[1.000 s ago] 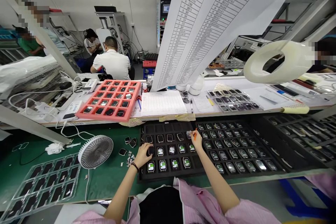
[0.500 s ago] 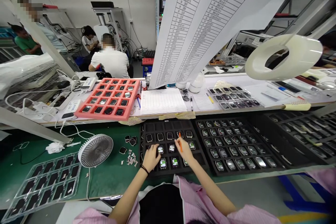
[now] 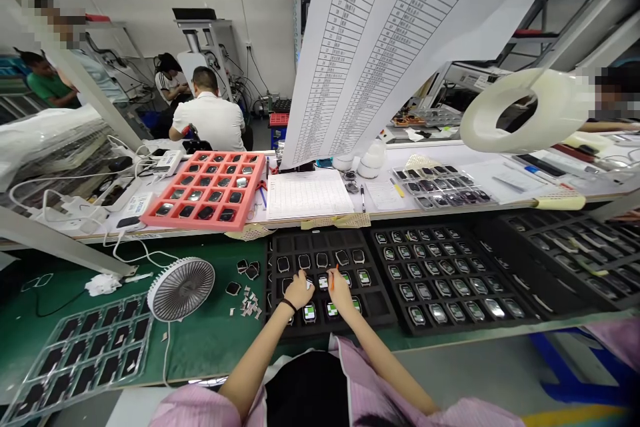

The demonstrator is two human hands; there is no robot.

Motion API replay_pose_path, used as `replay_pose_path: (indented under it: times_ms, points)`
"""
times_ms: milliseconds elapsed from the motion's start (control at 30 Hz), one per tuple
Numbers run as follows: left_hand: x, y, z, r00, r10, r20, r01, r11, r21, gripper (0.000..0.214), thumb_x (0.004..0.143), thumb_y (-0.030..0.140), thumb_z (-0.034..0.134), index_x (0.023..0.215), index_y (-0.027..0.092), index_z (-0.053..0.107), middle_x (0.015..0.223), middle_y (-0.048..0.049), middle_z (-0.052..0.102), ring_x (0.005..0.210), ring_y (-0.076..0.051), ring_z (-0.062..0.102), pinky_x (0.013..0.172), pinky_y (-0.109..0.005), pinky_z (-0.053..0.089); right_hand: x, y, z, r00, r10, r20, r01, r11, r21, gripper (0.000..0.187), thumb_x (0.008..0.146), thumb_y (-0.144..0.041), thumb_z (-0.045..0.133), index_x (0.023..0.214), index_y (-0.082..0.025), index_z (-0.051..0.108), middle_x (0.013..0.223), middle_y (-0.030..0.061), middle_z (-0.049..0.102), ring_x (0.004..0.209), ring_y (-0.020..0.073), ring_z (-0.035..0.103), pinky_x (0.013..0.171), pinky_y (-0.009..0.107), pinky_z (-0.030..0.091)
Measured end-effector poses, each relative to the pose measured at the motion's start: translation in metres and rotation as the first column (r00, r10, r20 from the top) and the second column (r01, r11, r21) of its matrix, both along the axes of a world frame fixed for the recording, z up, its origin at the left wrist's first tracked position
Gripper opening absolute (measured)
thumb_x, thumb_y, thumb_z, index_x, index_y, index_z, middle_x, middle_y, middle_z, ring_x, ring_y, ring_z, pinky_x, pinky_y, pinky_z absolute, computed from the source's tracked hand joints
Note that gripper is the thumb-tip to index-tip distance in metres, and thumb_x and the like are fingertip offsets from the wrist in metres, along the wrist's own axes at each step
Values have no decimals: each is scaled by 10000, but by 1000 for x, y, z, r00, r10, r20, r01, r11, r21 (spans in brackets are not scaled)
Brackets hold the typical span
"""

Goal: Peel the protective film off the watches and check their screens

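A black compartment tray (image 3: 373,300) lies in front of me on the green mat, with several smartwatch bodies in its slots. My left hand (image 3: 299,290) rests over a watch in the middle row, fingers curled on it. My right hand (image 3: 340,292) is beside it, pinching a thin orange stick (image 3: 337,271) whose tip points at the middle-row watches. Both hands sit close together over the tray's centre. Watches with lit green screens (image 3: 309,311) show just below my hands.
A second black tray (image 3: 443,280) full of watches lies to the right, with more trays beyond it. Left on the mat are a small white fan (image 3: 181,288), loose parts (image 3: 249,303) and a clear blister tray (image 3: 80,350). A red tray (image 3: 207,190) sits on the shelf. Other people work behind.
My right hand has drawn back from the tray's far right corner toward the centre with the orange stick. My left hand has shifted right, so the two hands now meet.
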State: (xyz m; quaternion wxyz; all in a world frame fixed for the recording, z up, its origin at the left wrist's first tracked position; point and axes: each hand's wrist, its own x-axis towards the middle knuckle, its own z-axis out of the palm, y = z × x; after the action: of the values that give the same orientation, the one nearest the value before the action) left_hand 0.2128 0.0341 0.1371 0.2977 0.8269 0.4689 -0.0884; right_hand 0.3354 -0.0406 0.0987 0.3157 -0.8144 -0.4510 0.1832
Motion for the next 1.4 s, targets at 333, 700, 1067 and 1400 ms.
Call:
replay_pose_path:
  times_ms: [333, 700, 1067, 1400]
  points:
    - [-19, 24, -13, 964, -104, 246, 155, 967, -200, 373, 818, 202, 492, 1189, 163, 470, 968, -63, 646, 874, -192, 629, 787, -297, 458, -3, 6, 1, 983, 12, -184, -18, 999, -34, 276, 912, -159, 339, 953, -162, 612, 940, 102, 700, 836, 216, 651, 694, 272, 424]
    - [-23, 58, -22, 852, 39, 522, 252, 843, -475, 621, 469, 284, 837, 1037, 137, 633, 668, 42, 599, 532, -114, 541, 589, -256, 436, 8, 3, 15, 808, -24, -589, 111, 987, 112, 387, 874, -529, 367, 940, -199, 559, 584, -10, 563, 486, 196, 602, 468, 291, 429]
    - [-38, 11, 49, 390, 653, 650, 285, 585, -759, 563, 716, 307, 747, 1220, 238, 506, 1252, -97, 525, 975, -207, 631, 641, -210, 528, 10, -21, 83, 425, 220, -878, 190, 927, 324, 448, 669, -410, 765, 1015, -219, 553, 980, 40, 637, 654, 193, 699, 575, 319, 555]
    - [-30, -7, 84, 334, 676, 657, 276, 596, -754, 357, 746, 249, 688, 1050, 238, 502, 1011, -7, 533, 815, -163, 636, 668, -336, 590, 5, -19, 110, 494, 234, -837, 115, 937, 330, 434, 660, -398, 774, 1023, -229, 606, 1081, 55, 625, 622, 154, 670, 596, 324, 579]
